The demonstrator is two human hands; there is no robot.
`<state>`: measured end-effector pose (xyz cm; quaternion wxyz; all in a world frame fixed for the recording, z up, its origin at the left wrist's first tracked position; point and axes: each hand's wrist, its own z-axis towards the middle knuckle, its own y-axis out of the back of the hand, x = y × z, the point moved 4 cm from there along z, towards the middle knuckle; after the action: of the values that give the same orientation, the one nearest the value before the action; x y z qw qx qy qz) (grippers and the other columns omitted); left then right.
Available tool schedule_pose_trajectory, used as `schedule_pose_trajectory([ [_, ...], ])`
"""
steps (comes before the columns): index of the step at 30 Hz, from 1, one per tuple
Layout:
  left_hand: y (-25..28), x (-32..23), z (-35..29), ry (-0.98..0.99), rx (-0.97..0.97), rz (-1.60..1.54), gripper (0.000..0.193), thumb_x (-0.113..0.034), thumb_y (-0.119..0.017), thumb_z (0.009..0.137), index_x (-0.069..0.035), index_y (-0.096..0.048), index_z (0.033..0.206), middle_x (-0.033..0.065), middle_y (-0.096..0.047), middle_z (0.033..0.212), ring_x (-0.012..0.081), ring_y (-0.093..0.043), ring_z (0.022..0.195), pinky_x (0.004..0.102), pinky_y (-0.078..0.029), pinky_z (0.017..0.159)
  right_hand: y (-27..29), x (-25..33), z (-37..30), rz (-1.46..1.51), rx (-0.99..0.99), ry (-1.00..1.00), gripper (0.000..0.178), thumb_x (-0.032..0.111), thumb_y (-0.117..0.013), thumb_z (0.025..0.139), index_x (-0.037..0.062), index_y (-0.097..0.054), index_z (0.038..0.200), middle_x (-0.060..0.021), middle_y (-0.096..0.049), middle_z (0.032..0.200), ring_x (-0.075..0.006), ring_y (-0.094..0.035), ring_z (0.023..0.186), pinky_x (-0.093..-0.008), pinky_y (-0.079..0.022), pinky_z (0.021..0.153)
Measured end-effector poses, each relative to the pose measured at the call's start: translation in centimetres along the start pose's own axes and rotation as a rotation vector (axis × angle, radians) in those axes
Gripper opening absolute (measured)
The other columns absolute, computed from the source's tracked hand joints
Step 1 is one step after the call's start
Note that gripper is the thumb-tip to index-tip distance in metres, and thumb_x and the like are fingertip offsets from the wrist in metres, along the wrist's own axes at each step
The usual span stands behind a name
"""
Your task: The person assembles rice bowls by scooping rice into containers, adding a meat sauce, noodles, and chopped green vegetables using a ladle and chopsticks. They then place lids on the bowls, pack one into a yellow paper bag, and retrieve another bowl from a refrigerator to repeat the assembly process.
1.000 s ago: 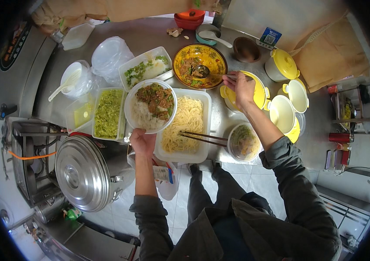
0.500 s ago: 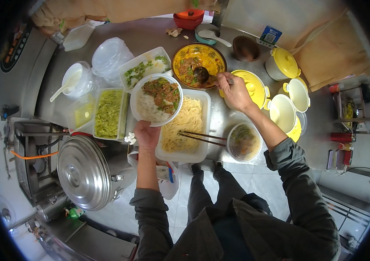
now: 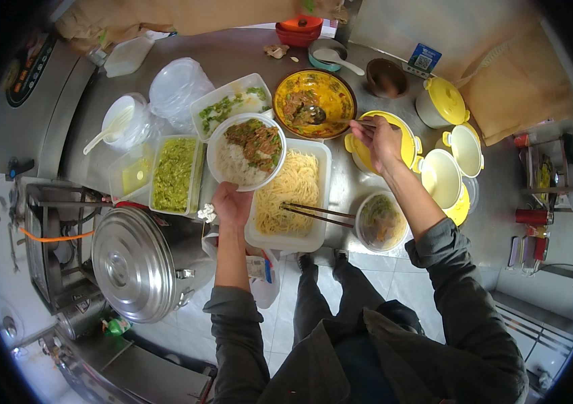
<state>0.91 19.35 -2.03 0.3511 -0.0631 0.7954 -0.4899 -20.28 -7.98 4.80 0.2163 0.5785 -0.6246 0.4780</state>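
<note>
My left hand (image 3: 234,204) holds up a round plastic bowl (image 3: 213,160) by its near edge. White rice (image 3: 234,159) and a brown meat topping with green bits (image 3: 259,143) fill it. At the right, my right hand (image 3: 382,145) has its fingers loosely around the handle of a ladle (image 3: 314,116). The ladle's head rests in a yellow patterned bowl (image 3: 339,87) holding some of the same meat mix; its handle lies across the rim. Below the held bowl stands a tub of noodles (image 3: 327,175) with dark chopsticks (image 3: 320,213) across its edge.
Tubs of green relish (image 3: 175,174) and chopped greens (image 3: 222,108) sit at the left, near stacked plastic lids (image 3: 177,84). A lidded noodle bowl (image 3: 382,222) is by the front edge. Yellow lidded pots (image 3: 442,101) stand right; a large steel pot (image 3: 131,262) is lower left.
The ladle's handle has sunk lower toward the rim, and my right hand's grip on it has loosened. My left hand still holds the rice bowl in nearly the same place.
</note>
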Motion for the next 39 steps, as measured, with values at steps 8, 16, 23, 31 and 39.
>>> schedule_pose_trajectory([
  [8,0.2,1.1,2.3,0.023,0.073,-0.054,0.07,-0.008,-0.051,0.076,0.001,-0.041,0.145,0.0151,-0.047,0.148,0.0322,-0.042,0.139,0.0507,-0.031,0.119,-0.8,5.5,-6.6,-0.195,0.174,0.331,0.038,0.021,-0.049,0.105,-0.0138,-0.054,0.12,-0.0244,-0.066,0.112,-0.0282,-0.07,0.104,-0.0347,-0.058,0.092],
  [16,0.2,2.0,2.6,0.089,0.053,-0.12,0.067,-0.008,-0.052,0.074,0.002,-0.046,0.14,0.0144,-0.052,0.144,0.0312,-0.045,0.136,0.0485,-0.032,0.118,-1.6,4.4,-16.3,-0.972,0.822,0.987,0.032,0.008,-0.058,0.1,-0.0043,-0.062,0.129,-0.0203,-0.068,0.121,-0.0316,-0.067,0.112,-0.0388,-0.053,0.098],
  [23,-0.7,1.7,1.2,0.138,0.047,-0.135,0.068,-0.008,-0.051,0.072,0.002,-0.047,0.139,0.0147,-0.053,0.143,0.0326,-0.046,0.136,0.0489,-0.033,0.117,-1.6,4.4,-16.9,-1.04,0.857,1.081,0.033,0.0,-0.063,0.092,-0.0054,-0.063,0.124,-0.0219,-0.065,0.128,-0.0355,-0.063,0.119,-0.0394,-0.052,0.101],
  [31,2.3,1.7,0.9,0.125,0.011,-0.147,0.061,-0.009,-0.053,0.075,0.004,-0.052,0.134,0.0154,-0.053,0.143,0.0322,-0.047,0.134,0.049,-0.033,0.117,-2.7,5.0,-19.8,-1.183,1.088,1.288,0.038,-0.004,-0.076,0.072,-0.0053,-0.07,0.109,-0.0233,-0.065,0.125,-0.0349,-0.071,0.102,-0.0401,-0.06,0.083],
  [39,1.1,0.1,-0.3,0.161,0.051,-0.085,0.063,-0.009,-0.052,0.077,0.004,-0.048,0.139,0.0162,-0.052,0.143,0.0324,-0.047,0.135,0.0482,-0.036,0.116,-3.3,4.6,-20.8,-1.313,1.312,1.369,0.029,0.001,-0.072,0.079,-0.0033,-0.071,0.108,-0.0178,-0.064,0.126,-0.0302,-0.069,0.105,-0.0365,-0.061,0.08],
])
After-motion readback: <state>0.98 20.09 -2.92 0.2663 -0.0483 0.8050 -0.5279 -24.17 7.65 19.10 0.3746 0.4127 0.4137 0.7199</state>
